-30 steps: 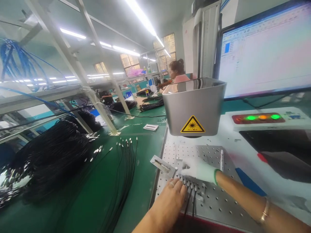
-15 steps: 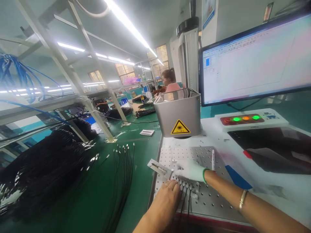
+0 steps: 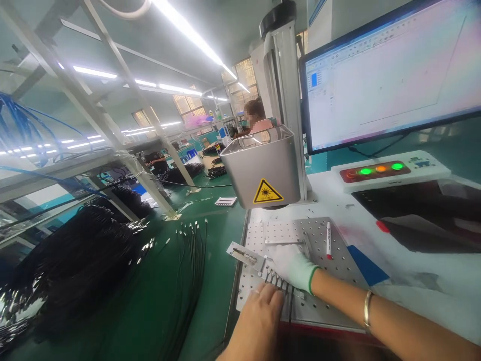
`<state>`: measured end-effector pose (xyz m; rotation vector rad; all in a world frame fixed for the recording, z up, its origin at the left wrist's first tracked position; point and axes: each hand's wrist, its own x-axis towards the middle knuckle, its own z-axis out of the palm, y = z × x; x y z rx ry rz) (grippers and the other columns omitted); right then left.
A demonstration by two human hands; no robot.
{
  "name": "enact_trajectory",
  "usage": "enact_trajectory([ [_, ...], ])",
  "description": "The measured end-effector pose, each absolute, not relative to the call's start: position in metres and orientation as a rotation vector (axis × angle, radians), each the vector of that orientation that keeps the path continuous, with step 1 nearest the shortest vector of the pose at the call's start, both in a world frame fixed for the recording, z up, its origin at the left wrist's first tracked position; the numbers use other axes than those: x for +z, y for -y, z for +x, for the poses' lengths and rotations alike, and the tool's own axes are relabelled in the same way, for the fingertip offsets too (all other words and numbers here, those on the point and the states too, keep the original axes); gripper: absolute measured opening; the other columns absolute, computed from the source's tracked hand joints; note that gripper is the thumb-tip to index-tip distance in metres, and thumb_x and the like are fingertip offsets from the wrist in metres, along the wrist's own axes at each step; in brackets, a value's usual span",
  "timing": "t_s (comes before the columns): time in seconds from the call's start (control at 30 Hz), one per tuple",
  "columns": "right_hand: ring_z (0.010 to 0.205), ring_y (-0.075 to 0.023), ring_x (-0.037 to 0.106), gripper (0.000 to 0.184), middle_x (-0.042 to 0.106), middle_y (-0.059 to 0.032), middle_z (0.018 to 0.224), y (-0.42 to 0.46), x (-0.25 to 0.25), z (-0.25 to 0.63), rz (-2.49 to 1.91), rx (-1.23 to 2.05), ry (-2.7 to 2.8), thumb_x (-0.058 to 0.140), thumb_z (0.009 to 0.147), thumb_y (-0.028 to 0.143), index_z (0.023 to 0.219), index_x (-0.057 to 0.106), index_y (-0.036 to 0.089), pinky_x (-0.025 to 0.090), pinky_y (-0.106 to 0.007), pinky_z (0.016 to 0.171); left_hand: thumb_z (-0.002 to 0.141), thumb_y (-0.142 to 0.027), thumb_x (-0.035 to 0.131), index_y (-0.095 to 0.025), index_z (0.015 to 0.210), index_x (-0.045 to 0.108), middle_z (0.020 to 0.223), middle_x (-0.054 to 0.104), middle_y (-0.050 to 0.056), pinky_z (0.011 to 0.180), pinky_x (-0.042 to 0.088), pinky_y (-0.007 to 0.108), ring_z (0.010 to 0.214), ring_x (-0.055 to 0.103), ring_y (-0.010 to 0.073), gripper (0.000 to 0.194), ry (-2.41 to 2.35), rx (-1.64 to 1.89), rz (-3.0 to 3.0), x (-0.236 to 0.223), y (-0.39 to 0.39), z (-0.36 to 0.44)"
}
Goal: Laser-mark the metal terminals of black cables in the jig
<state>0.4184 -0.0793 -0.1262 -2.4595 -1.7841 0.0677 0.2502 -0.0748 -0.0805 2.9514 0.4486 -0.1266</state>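
Bare, my left hand has its fingers curled together over the black cables at the front of the perforated metal plate. A row of small metal cable connectors lies side by side just beyond its fingertips. My right hand, in a white glove with a green cuff, is bent over the far side of that row. Its fingers are drawn together, and their tips are hidden. Left of the row sits a slotted metal piece, angled on the plate.
Above the plate hangs a grey machine head with a yellow warning triangle. A marker pen and a blue sheet lie to the right. Loose black cables and a large cable pile cover the green table. A monitor stands behind.
The gloved right hand has shifted slightly toward me over the connectors, uncovering a bar behind it. My left hand stays by the cables. The view has tilted slightly, and small marks now show on the monitor.
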Motion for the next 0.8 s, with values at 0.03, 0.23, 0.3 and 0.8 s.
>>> enact_trajectory([
  [0.03, 0.082, -0.0279, 0.065, 0.034, 0.067, -0.0151, 0.090, 0.079, -0.127, 0.419, -2.457, 0.062, 1.785, 0.037, 0.093, 0.038, 0.102, 0.061, 0.015, 0.046, -0.037, 0.065, 0.082, -0.015, 0.050, -0.018, 0.099, 0.055, 0.105, 0.059, 0.007, 0.086, 0.046, 0.035, 0.099, 0.053, 0.0229, 0.018, -0.434, -0.162, 2.960, -0.084, 0.078, 0.248],
  [0.23, 0.083, -0.0277, 0.066, 0.037, 0.068, -0.0135, 0.091, 0.082, -0.124, 0.420, -2.440, 0.065, 1.779, 0.036, 0.094, 0.041, 0.104, 0.061, 0.016, 0.047, -0.036, 0.066, 0.083, -0.019, 0.050, -0.019, 0.093, 0.057, 0.093, 0.063, 0.007, 0.077, 0.048, 0.033, 0.089, 0.060, 0.0227, 0.013, -0.935, -0.293, 2.855, -0.088, 0.098, 0.258],
  [0.3, 0.083, -0.0278, 0.066, 0.038, 0.068, -0.0134, 0.090, 0.083, -0.120, 0.420, -2.430, 0.064, 1.788, 0.036, 0.094, 0.043, 0.102, 0.062, 0.016, 0.047, -0.036, 0.066, 0.080, -0.022, 0.056, -0.018, 0.099, 0.057, 0.097, 0.064, 0.009, 0.076, 0.049, 0.033, 0.091, 0.062, 0.0246, 0.019, -1.041, -0.417, 2.799, -0.083, 0.107, 0.270],
  [0.8, 0.079, -0.0269, 0.066, 0.033, 0.069, -0.0129, 0.090, 0.084, -0.122, 0.422, -2.293, 0.020, 1.751, 0.036, 0.094, 0.033, 0.099, 0.064, 0.016, 0.048, -0.038, 0.063, 0.086, -0.002, 0.038, -0.008, 0.112, 0.058, 0.086, 0.069, 0.016, 0.074, 0.052, 0.038, 0.086, 0.068, 0.0296, 0.033, -1.227, -0.708, 2.925, -0.092, 0.122, 0.302],
])
